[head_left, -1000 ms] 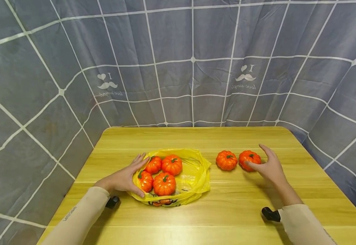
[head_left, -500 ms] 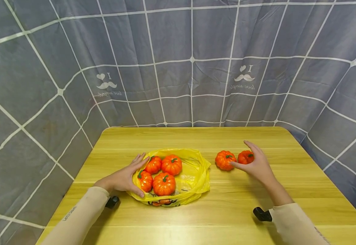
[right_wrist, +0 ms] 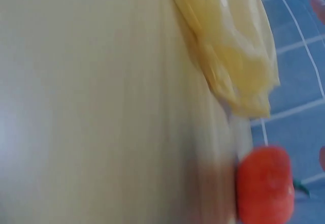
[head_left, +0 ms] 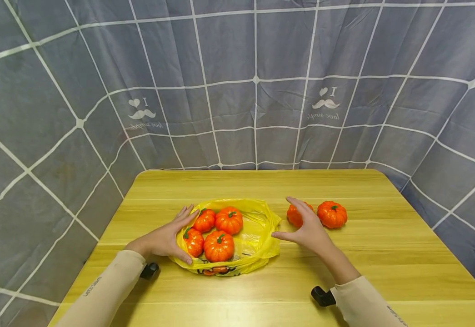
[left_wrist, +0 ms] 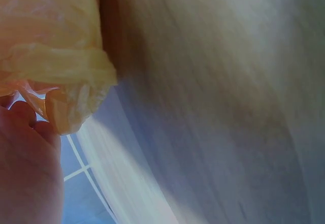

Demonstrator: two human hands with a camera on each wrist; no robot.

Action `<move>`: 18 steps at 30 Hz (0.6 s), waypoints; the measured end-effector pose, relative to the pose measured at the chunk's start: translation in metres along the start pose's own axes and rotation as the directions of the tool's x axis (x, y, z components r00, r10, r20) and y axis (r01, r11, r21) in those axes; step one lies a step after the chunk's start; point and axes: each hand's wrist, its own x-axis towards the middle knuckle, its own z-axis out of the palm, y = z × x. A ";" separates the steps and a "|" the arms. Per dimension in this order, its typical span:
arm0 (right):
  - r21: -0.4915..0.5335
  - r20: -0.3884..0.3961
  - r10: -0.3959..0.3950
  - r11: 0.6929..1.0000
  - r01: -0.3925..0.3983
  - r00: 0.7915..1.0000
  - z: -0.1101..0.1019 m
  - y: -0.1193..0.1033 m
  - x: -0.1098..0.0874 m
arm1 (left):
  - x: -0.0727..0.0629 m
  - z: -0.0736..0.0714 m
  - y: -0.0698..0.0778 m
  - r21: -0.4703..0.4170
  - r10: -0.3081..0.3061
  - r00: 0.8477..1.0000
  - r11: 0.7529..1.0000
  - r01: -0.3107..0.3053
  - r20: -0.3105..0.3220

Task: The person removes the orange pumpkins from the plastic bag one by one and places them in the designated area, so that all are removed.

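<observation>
A yellow plastic bag [head_left: 257, 256] lies with its mouth spread wide on the table, and several small orange pumpkins [head_left: 219, 246] with green stems sit in its left half. My left hand [head_left: 167, 236] holds the bag's left side, thumb toward the front and fingers toward the back. In the left wrist view, fingers [left_wrist: 24, 113] bend against the yellow plastic. My right hand [head_left: 308, 230] hovers just right of the bag, thumb and fingers apart, holding nothing. Behind it, a loose pumpkin [head_left: 293, 216] is partly hidden; another pumpkin [head_left: 332, 215] stands to its right.
The wooden table [head_left: 237, 186] has its back edge against a grey-blue curtain [head_left: 233, 104] with white grid lines, which also closes off both sides. Black wrist-camera mounts [head_left: 323, 296] stick out below the sleeves.
My right hand has moved left, away from the right-hand loose pumpkin, past the other one, to beside the bag. The left hand, bag and pumpkins have stayed put.
</observation>
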 end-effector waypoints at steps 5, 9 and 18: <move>0.055 0.068 0.009 0.998 -0.013 0.998 0.019 -0.014 -0.001 | 0.000 0.000 0.000 0.004 -0.013 1.000 1.000 0.013 0.006; 0.086 0.109 0.025 0.996 -0.035 0.994 0.028 -0.023 -0.002 | -0.001 0.000 -0.001 0.002 -0.014 1.000 1.000 0.014 0.002; 0.113 0.185 0.006 0.993 -0.027 0.983 0.054 -0.035 -0.005 | -0.001 0.000 -0.002 0.008 -0.016 1.000 1.000 0.016 0.002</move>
